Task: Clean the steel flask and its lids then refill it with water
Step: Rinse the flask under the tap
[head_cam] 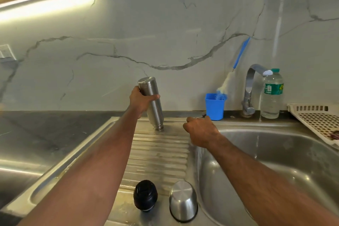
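Note:
The steel flask (152,102) stands upside down, slightly tilted, with its mouth on the ribbed drainboard (161,152). My left hand (142,101) grips its upper body. My right hand (199,130) hovers with fingers curled near the drainboard's right edge, holding nothing that I can see. At the front of the drainboard a black inner lid (145,195) and a steel cup lid (183,201) sit upside down side by side.
The sink basin (275,161) lies to the right, with a thin stream of water running from the tap (250,90). A blue cup (215,106) holds a bottle brush (231,77). A plastic water bottle (271,93) and a cream dish rack (319,121) stand at the right.

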A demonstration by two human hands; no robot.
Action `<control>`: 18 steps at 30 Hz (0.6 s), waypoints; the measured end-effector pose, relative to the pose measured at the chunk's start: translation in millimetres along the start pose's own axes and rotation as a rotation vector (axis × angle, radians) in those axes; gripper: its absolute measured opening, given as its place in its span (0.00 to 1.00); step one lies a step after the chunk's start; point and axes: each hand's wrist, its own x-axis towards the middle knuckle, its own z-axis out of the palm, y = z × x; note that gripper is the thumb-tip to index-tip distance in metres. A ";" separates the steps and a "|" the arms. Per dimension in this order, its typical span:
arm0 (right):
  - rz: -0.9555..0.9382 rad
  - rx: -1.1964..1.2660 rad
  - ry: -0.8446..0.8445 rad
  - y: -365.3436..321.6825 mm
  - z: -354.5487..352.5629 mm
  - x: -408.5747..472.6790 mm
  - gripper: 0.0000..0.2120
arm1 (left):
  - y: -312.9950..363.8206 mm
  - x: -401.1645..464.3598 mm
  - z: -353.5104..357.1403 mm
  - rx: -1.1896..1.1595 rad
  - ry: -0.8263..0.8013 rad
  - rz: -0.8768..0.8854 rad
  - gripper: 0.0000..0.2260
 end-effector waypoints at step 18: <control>0.084 0.196 0.052 -3.1 -10.5 6.4 0.06 | -22.3 -9.8 10.4 0.113 0.002 -0.055 0.39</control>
